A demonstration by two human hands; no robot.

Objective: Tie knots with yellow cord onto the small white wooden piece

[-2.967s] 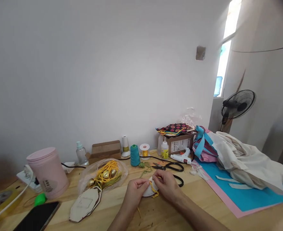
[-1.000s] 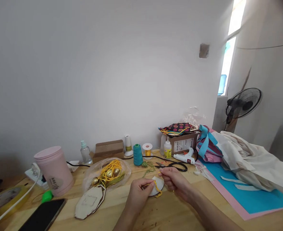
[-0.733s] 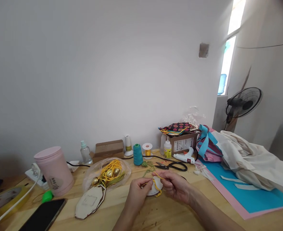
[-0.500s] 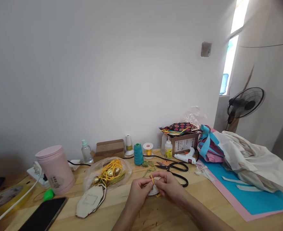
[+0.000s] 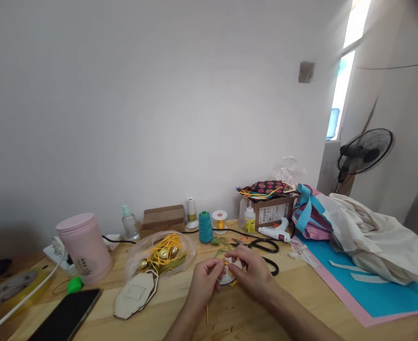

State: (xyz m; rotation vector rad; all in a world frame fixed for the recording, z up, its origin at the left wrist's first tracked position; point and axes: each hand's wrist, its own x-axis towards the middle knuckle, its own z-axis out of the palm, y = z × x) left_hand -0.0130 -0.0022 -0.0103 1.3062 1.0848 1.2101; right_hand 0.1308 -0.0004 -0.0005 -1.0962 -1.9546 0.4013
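Meeting at the near middle of the tabletop (image 5: 173, 308), the left hand (image 5: 204, 280) and the right hand (image 5: 254, 273) face each other over a small white piece (image 5: 226, 279). The left hand pinches yellow cord (image 5: 226, 262) between thumb and forefinger at the piece's upper part; a loose strand hangs below its wrist side. The right hand has thumb and forefinger slightly parted at the same spot; whether it grips the cord cannot be told. The white piece lies beneath the fingertips, partly hidden by both hands. Just beyond are a tangle of green thread (image 5: 223, 242) and black-handled scissors (image 5: 256, 244), one handle loop partly covered by the right hand. Farther back stand a teal thread cone (image 5: 205, 228), a glue bottle (image 5: 249, 222) and, lying on its side, a white glue gun (image 5: 275, 232). To the left, octagonal pieces (image 5: 134, 296) rest against a clear bag (image 5: 132, 253) of yellow cords.
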